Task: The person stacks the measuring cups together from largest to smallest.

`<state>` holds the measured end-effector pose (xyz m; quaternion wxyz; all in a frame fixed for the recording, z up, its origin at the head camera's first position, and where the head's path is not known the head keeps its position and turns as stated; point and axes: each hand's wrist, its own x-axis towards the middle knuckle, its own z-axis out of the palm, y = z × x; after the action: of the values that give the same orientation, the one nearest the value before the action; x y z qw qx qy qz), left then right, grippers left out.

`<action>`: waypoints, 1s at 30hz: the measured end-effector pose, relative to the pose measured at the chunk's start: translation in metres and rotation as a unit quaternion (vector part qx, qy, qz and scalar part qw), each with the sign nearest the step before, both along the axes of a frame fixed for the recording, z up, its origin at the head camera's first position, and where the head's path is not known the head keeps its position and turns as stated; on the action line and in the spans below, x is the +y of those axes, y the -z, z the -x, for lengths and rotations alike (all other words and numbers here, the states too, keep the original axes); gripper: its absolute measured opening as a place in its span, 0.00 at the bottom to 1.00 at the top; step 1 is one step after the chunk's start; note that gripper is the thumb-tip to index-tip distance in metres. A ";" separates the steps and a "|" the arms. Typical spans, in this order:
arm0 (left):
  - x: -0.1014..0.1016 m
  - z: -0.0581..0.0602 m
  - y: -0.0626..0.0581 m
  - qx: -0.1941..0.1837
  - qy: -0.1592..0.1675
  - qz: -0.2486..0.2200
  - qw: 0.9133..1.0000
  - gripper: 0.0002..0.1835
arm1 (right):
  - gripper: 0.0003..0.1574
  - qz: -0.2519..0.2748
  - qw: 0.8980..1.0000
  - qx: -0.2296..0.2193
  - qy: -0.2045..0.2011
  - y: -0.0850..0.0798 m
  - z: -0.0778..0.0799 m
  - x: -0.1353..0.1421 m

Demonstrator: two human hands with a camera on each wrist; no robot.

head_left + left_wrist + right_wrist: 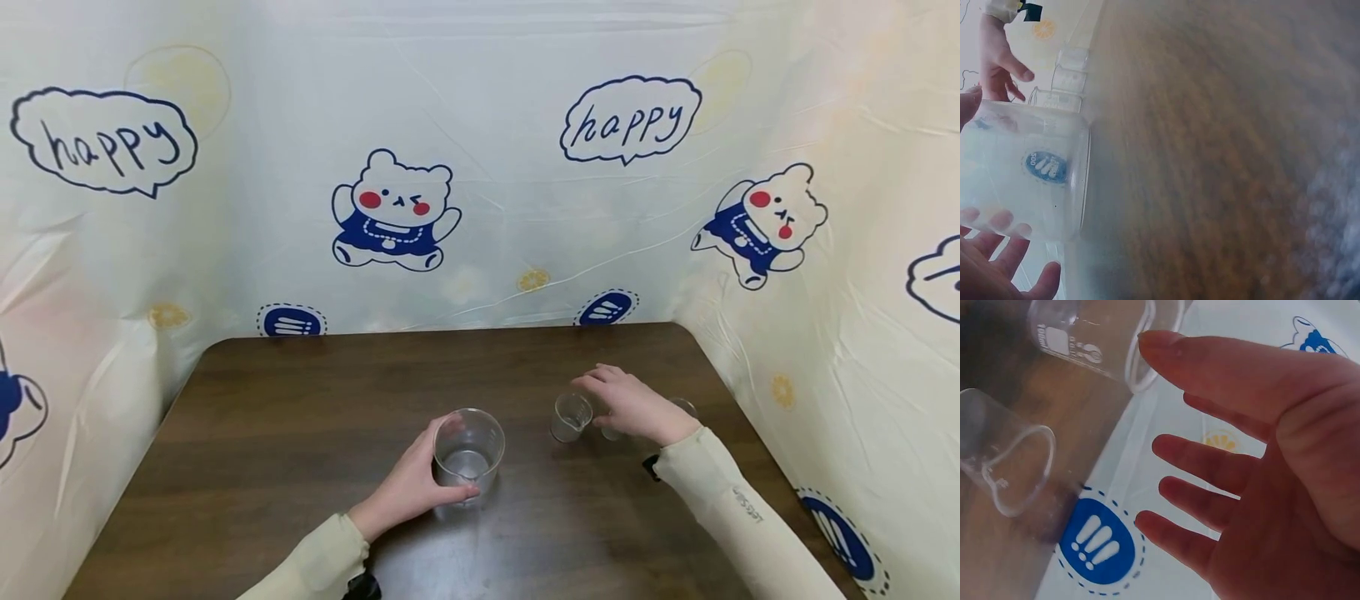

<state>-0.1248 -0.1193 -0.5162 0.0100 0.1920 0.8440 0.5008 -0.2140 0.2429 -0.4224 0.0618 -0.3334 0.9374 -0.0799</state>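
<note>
A large clear glass beaker (487, 467) stands upright on the brown table, left of the smaller ones. My left hand (408, 483) holds it from the left side, thumb at the front and fingers round the back. In the left wrist view, fingertips show against the beaker's wall (1054, 200). My right hand (630, 404) is over the small beakers, its fingers spread and nothing in its grasp. Just left of it stands a small beaker (570, 421). In the right wrist view, the thumb overlaps the rim of a beaker with white 100 ml markings (1079, 344).
Another small beaker (611, 433) is mostly hidden beneath the right hand, and a third (684, 407) shows behind the wrist. Printed cloth (502, 208) with bears hangs around the table (300, 433) at the back and sides.
</note>
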 end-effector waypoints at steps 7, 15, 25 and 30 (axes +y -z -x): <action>-0.001 -0.001 -0.001 -0.017 0.001 -0.005 1.000 0.54 | 0.44 -0.011 0.999 -0.043 -0.003 0.011 0.008 -0.005; -0.002 -0.001 -0.002 -0.025 0.003 -0.003 1.000 0.55 | 0.42 -0.015 0.995 -0.096 0.013 0.012 0.013 -0.013; -0.001 -0.002 -0.002 -0.022 0.002 0.000 1.000 0.55 | 0.37 -0.012 0.993 -0.117 0.013 0.016 0.017 -0.014; -0.001 -0.001 -0.002 -0.021 0.005 0.000 1.000 0.55 | 0.34 -0.009 0.994 -0.112 0.002 0.013 0.016 -0.014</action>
<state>-0.1239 -0.1206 -0.5139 0.0297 0.1854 0.8428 0.5044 -0.2302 0.2285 -0.4355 0.1691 -0.3200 0.9259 -0.1083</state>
